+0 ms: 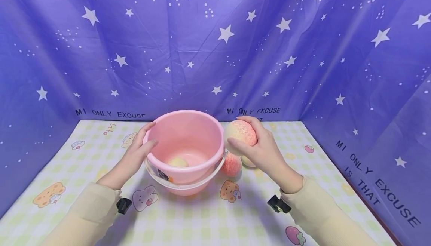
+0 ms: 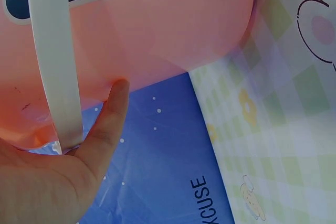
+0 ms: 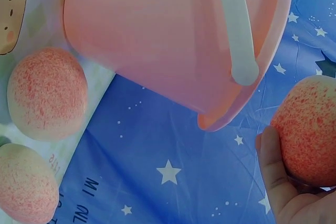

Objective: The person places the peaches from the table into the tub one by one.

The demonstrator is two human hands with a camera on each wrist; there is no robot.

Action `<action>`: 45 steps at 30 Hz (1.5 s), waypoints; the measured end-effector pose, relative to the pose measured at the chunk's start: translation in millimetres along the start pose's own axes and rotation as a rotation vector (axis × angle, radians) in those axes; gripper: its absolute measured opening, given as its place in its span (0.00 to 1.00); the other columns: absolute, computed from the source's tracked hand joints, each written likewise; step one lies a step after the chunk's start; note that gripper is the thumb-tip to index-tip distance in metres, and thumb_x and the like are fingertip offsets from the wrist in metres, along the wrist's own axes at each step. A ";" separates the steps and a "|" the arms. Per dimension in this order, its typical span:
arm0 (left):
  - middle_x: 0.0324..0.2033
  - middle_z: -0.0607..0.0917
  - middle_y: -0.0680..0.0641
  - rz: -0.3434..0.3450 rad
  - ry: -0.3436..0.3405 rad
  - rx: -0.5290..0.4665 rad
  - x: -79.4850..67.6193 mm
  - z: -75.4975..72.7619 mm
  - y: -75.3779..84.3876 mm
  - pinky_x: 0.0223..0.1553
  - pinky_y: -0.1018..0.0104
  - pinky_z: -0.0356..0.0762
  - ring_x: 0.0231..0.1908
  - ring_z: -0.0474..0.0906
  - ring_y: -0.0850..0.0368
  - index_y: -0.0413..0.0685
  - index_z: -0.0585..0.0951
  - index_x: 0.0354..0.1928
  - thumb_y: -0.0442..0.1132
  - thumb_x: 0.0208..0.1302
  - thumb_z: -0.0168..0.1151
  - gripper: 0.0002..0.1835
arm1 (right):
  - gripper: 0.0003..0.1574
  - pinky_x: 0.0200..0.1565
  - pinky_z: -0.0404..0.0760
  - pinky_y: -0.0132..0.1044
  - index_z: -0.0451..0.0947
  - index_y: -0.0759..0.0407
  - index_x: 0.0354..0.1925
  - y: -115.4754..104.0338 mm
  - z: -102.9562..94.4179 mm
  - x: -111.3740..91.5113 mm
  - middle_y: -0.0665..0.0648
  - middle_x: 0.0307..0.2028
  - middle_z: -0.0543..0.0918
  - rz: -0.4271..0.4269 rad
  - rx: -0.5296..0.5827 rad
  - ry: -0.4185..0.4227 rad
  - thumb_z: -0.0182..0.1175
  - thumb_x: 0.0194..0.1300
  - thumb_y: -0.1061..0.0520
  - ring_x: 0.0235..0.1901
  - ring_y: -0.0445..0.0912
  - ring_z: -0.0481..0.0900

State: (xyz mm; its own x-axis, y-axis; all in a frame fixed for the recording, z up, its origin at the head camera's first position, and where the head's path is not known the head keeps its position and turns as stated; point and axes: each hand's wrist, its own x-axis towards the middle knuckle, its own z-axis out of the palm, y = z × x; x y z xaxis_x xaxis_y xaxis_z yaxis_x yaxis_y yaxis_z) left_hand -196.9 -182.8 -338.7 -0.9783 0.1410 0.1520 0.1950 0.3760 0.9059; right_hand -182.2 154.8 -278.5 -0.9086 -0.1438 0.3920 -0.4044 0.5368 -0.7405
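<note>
A pink bucket with a white handle stands upright on the table. My left hand grips its left rim, the thumb over the edge; one finger lies along the outer wall in the left wrist view. My right hand holds a pink-speckled, cream-coloured peach at rim height, just right of the bucket. This peach sits between thumb and fingers. Inside the bucket, a pale round peach rests on the bottom.
Two more peaches lie on the table right of the bucket: a redder one close to its wall and a paler one partly hidden behind my right hand. A checked cloth covers the table; a blue star-patterned curtain hangs behind it.
</note>
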 end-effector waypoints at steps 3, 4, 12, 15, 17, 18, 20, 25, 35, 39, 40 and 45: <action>0.79 0.45 0.40 0.003 0.000 0.002 0.1 -0.1 0.0 0.69 0.24 0.37 0.77 0.37 0.35 0.55 0.48 0.79 0.46 0.72 0.46 0.37 | 0.36 0.45 0.85 0.44 0.72 0.51 0.62 -0.5 1.6 0.8 0.59 0.53 0.83 -0.005 0.008 -0.001 0.72 0.56 0.52 0.47 0.53 0.84; 0.79 0.45 0.40 0.003 0.000 0.002 0.1 -0.1 0.0 0.69 0.24 0.37 0.77 0.37 0.35 0.55 0.48 0.79 0.46 0.72 0.46 0.37 | 0.36 0.45 0.85 0.44 0.72 0.51 0.62 -0.7 2.2 1.0 0.59 0.53 0.83 -0.010 0.011 0.000 0.72 0.56 0.52 0.47 0.53 0.84; 0.79 0.44 0.40 0.009 -0.003 -0.004 0.6 -0.4 0.1 0.69 0.25 0.36 0.77 0.36 0.36 0.54 0.48 0.79 0.45 0.72 0.46 0.37 | 0.36 0.46 0.85 0.45 0.72 0.50 0.62 -4.3 6.8 3.8 0.59 0.52 0.84 -0.032 0.051 0.003 0.72 0.56 0.53 0.47 0.52 0.83; 0.79 0.44 0.41 0.011 -0.003 -0.009 0.8 -0.5 -0.4 0.70 0.25 0.36 0.77 0.36 0.36 0.54 0.48 0.79 0.45 0.72 0.46 0.36 | 0.37 0.46 0.85 0.45 0.72 0.49 0.62 -6.2 8.6 5.2 0.58 0.52 0.84 -0.029 0.057 -0.001 0.72 0.55 0.52 0.46 0.52 0.83; 0.79 0.44 0.41 0.014 -0.001 -0.009 0.9 -0.6 -0.5 0.70 0.25 0.36 0.77 0.36 0.36 0.54 0.48 0.79 0.45 0.72 0.46 0.36 | 0.37 0.46 0.85 0.45 0.72 0.48 0.62 -7.4 10.0 6.0 0.58 0.52 0.83 -0.029 0.061 -0.002 0.72 0.55 0.52 0.47 0.52 0.83; 0.79 0.44 0.41 0.014 -0.001 -0.009 0.9 -0.6 -0.5 0.70 0.25 0.36 0.77 0.36 0.36 0.54 0.48 0.79 0.45 0.72 0.46 0.36 | 0.37 0.46 0.85 0.46 0.72 0.49 0.62 -8.0 10.6 6.2 0.58 0.52 0.83 -0.032 0.063 -0.002 0.72 0.55 0.52 0.47 0.52 0.83; 0.79 0.44 0.41 0.014 -0.001 -0.007 0.9 -0.7 -0.4 0.70 0.25 0.36 0.77 0.36 0.36 0.54 0.48 0.79 0.45 0.72 0.46 0.36 | 0.37 0.47 0.85 0.46 0.72 0.49 0.62 -9.1 12.0 6.8 0.58 0.53 0.83 -0.038 0.068 -0.001 0.73 0.55 0.52 0.47 0.52 0.83; 0.79 0.45 0.41 0.010 -0.002 -0.007 0.6 -0.5 0.3 0.70 0.25 0.37 0.77 0.37 0.36 0.54 0.48 0.79 0.46 0.72 0.46 0.36 | 0.38 0.47 0.85 0.46 0.72 0.50 0.62 -12.0 15.9 8.1 0.58 0.54 0.83 -0.045 0.088 -0.007 0.73 0.54 0.53 0.48 0.53 0.83; 0.79 0.45 0.41 0.007 0.001 -0.006 0.4 -0.1 2.5 0.70 0.26 0.37 0.77 0.37 0.37 0.54 0.49 0.79 0.45 0.72 0.46 0.36 | 0.38 0.47 0.85 0.47 0.71 0.49 0.62 -14.5 25.0 10.0 0.57 0.53 0.83 -0.049 0.064 -0.014 0.73 0.54 0.51 0.48 0.52 0.83; 0.79 0.44 0.41 -0.001 -0.002 -0.011 0.5 0.3 2.4 0.70 0.26 0.37 0.77 0.36 0.37 0.54 0.48 0.79 0.46 0.72 0.46 0.36 | 0.37 0.46 0.85 0.47 0.72 0.49 0.62 -13.8 29.3 10.5 0.58 0.53 0.83 -0.074 0.042 -0.018 0.73 0.54 0.51 0.47 0.52 0.83; 0.79 0.44 0.41 -0.002 -0.003 -0.012 0.4 0.4 2.2 0.70 0.26 0.37 0.77 0.36 0.37 0.54 0.48 0.79 0.46 0.72 0.46 0.36 | 0.37 0.46 0.85 0.47 0.72 0.49 0.62 -13.7 30.2 10.6 0.58 0.53 0.83 -0.078 0.038 -0.019 0.73 0.54 0.51 0.47 0.52 0.83; 0.79 0.44 0.41 -0.001 -0.003 -0.012 0.2 0.5 1.4 0.70 0.26 0.38 0.77 0.37 0.36 0.55 0.48 0.79 0.46 0.72 0.46 0.37 | 0.38 0.46 0.85 0.47 0.71 0.49 0.62 -15.0 33.4 11.6 0.58 0.53 0.82 -0.070 0.032 -0.028 0.73 0.54 0.50 0.48 0.52 0.82</action>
State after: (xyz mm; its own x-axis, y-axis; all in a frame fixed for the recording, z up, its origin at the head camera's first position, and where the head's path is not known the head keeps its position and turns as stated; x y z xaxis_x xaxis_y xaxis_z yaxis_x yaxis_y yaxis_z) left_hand -196.7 -181.8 -337.6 -0.9783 0.1429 0.1499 0.1929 0.3652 0.9107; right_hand -190.1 117.3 -281.1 -0.8805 -0.2038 0.4279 -0.4695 0.4982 -0.7289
